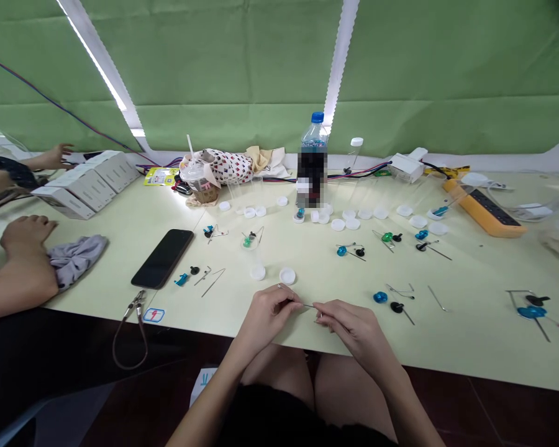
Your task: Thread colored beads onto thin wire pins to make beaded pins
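Note:
Over the front edge of the table, my left hand (271, 311) and my right hand (351, 326) pinch the two ends of a thin metal wire (309, 305). A bit of bent metal also shows under my right fingertips. A white cap (287, 275) lies just beyond my left hand, beside a clear tube (257, 264) standing on its white lid. Right of my hands are a blue plastic piece (380, 297), a black knob-like part (397, 307) and a bent wire (438, 299).
A phone (163, 259) with a strap (129, 338) lies to the left. A cola-like bottle (313, 161), a drink cup (204, 183) and several white caps stand behind. An orange power strip (484, 208) is at right. Another person's arm (16, 273) rests on the left.

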A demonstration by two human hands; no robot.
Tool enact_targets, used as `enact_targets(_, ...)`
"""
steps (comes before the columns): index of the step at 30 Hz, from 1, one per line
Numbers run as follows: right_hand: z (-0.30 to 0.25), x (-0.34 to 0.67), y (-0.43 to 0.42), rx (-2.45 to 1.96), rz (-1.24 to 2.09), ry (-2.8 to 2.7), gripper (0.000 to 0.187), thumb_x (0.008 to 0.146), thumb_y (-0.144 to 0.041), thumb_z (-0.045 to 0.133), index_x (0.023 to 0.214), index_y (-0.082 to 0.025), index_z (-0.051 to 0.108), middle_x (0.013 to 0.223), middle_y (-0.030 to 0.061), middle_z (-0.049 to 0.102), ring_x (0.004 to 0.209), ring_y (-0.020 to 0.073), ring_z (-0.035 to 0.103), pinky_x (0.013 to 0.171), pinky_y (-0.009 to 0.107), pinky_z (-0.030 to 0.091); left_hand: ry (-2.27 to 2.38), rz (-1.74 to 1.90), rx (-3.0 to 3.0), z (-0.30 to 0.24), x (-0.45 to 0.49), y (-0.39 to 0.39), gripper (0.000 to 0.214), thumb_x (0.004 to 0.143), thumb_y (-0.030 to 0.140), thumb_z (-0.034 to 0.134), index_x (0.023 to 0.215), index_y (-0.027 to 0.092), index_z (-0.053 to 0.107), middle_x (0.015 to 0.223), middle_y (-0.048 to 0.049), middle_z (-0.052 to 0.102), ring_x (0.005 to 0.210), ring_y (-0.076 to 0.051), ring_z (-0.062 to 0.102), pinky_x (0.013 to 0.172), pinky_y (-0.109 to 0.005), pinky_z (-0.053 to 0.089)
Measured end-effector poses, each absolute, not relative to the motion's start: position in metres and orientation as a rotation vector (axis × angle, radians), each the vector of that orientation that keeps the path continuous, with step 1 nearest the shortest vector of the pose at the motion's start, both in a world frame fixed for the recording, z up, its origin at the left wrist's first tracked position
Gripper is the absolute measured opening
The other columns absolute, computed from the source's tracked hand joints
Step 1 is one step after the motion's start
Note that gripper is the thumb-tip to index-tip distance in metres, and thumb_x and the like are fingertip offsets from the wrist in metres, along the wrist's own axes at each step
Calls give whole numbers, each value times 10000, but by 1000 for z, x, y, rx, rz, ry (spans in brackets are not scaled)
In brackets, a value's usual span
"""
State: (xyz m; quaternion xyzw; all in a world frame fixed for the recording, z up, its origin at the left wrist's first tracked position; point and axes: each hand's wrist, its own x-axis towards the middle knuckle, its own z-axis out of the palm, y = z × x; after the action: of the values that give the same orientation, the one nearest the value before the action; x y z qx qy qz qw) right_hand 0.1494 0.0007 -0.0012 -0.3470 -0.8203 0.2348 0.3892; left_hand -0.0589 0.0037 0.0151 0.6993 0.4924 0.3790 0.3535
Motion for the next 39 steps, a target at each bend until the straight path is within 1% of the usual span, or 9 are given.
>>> enact_targets(5,-4,149,3,-943,851,-1941,241,961,-240,495,998,-204,730,688,14,692,536,117,630,496,220,558,1274,992,1806,14,-59,4,123,868,179,609,799,188,710,805,-46,715,741,-177,640,699,-280,489)
enact_targets(9,-3,146,3,-973,1043,-1842,255,958,-287,509,915,-184,738,666,17,689,518,120,627,480,226,561,1263,992,1813,13,-59,4,125,866,178,607,798,192,711,807,-46,716,738,-177,641,699,-279,492)
enact_targets(12,-2,142,3,-1013,1046,-1795,283,967,-304,500,862,-172,727,663,23,686,497,118,615,456,221,548,1268,982,1811,13,-59,4,134,869,179,606,793,190,715,812,-46,717,739,-176,640,697,-276,483)
enact_targets(15,-3,140,2,-1035,851,-1865,237,976,-284,494,978,-182,708,714,23,688,551,126,631,509,233,557,1270,989,1777,14,-58,4,145,871,181,603,783,184,718,808,-48,717,741,-178,638,690,-274,473)
enact_targets(19,-4,145,-3,-1027,180,-2097,295,960,-164,517,1238,-198,609,1013,98,694,851,194,679,719,309,565,1276,992,1732,15,-58,5,137,852,157,614,762,176,715,786,-47,712,729,-177,630,676,-272,462)
enact_targets(21,-2,150,-5,-975,-135,-2215,343,945,-75,492,1247,-191,607,1096,131,676,921,225,666,762,349,546,1275,986,1722,16,-58,5,130,845,152,618,758,173,712,778,-44,709,719,-175,625,666,-271,455)
enact_targets(24,4,153,-6,-877,-389,-2354,349,925,-15,472,1216,-134,624,1108,166,674,939,256,654,777,395,528,1263,984,1720,16,-59,5,134,847,151,615,747,173,703,771,-41,705,719,-174,622,669,-272,452)
enact_targets(34,5,148,-5,-695,-579,-2428,221,906,-3,499,1011,-66,683,986,140,707,907,236,656,783,381,537,1251,1002,1724,13,-58,5,142,849,159,615,729,172,689,775,-41,699,727,-175,620,683,-272,453)
enact_targets(39,4,147,-3,-702,-561,-2419,220,889,17,509,1010,-51,680,987,156,711,895,237,670,775,377,553,1267,990,1719,14,-59,6,127,843,173,631,743,170,709,771,-45,704,719,-177,625,674,-270,456)
